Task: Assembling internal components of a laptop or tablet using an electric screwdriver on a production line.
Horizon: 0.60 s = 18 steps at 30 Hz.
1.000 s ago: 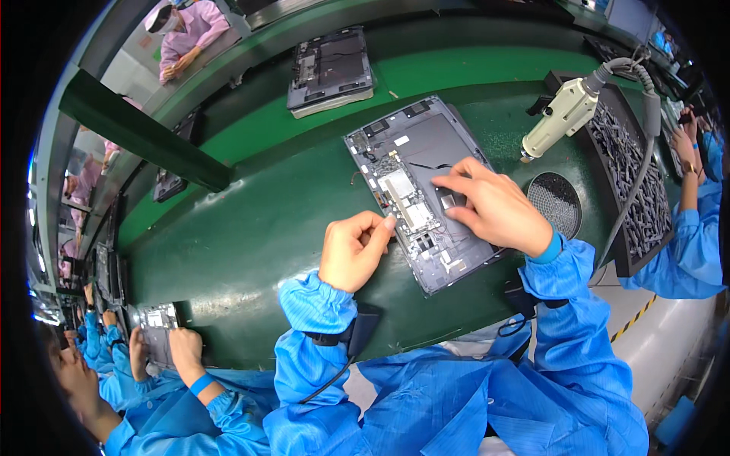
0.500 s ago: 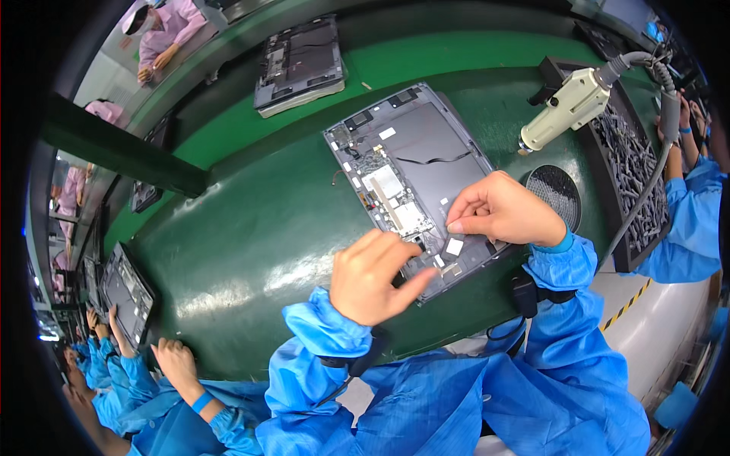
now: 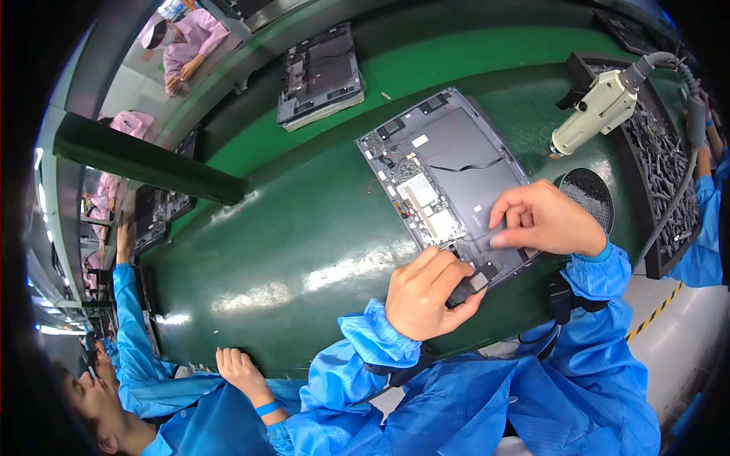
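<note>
A grey laptop base [image 3: 456, 167] lies on the green bench with its circuit board [image 3: 426, 205] and a thin black cable [image 3: 465, 167] exposed. At its near corner my left hand [image 3: 430, 295] pinches a small black part with a grey square pad [image 3: 475, 283] between thumb and fingers. My fingers hide some of that part, and I cannot tell whether it touches the base. Above the base's right near edge, my right hand [image 3: 551, 219] has its fingers loosely curled, thumb and forefinger apart, nothing visible between them.
A cream power screwdriver [image 3: 597, 110] hangs at the right above a round dish of tiny dark pieces [image 3: 585, 194]. Beyond it stands a black tray of grey parts [image 3: 661, 167]. Another laptop base [image 3: 321, 72] lies at the back. A co-worker's hand [image 3: 242, 372] rests at the bench's near edge.
The view has swung left. My left hand has closed on the small black part at the base's near corner. My right thumb and forefinger have parted. The co-worker at left has reached forward.
</note>
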### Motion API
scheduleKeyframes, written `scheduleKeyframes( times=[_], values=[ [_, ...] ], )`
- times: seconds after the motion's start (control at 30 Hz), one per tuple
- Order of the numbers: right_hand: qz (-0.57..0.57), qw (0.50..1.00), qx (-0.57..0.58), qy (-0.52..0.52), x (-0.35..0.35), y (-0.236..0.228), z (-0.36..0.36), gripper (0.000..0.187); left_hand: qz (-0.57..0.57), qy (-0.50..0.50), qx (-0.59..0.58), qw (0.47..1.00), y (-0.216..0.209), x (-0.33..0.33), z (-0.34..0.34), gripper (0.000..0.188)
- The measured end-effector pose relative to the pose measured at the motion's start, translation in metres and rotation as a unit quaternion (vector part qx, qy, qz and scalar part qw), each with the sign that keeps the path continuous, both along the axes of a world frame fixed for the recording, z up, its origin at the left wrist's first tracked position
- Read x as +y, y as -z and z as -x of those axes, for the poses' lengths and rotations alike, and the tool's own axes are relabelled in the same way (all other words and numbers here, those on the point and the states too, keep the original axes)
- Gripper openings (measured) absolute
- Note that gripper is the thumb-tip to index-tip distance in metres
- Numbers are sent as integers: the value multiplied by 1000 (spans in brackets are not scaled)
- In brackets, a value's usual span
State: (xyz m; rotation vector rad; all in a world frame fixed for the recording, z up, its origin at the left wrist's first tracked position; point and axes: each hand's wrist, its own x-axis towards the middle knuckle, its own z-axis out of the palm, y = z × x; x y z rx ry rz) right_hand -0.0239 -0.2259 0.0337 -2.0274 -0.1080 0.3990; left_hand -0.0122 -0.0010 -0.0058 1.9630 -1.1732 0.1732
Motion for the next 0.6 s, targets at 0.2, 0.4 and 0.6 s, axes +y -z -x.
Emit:
scheduleKeyframes(
  times=[0.2, 0.4, 0.6],
  values=[
    [26, 982, -158, 98, 3, -3, 8, 14, -13, 1, 17, 1000, -5, 0, 3, 28],
    [-37, 981, -157, -110, 11, -4, 18, 12, -31, 3, 8, 999, -1, -1, 4, 31],
    [51, 984, -82, -146, 16, -7, 13, 15, -50, 3, 14, 999, -4, 0, 1, 32]
  ],
)
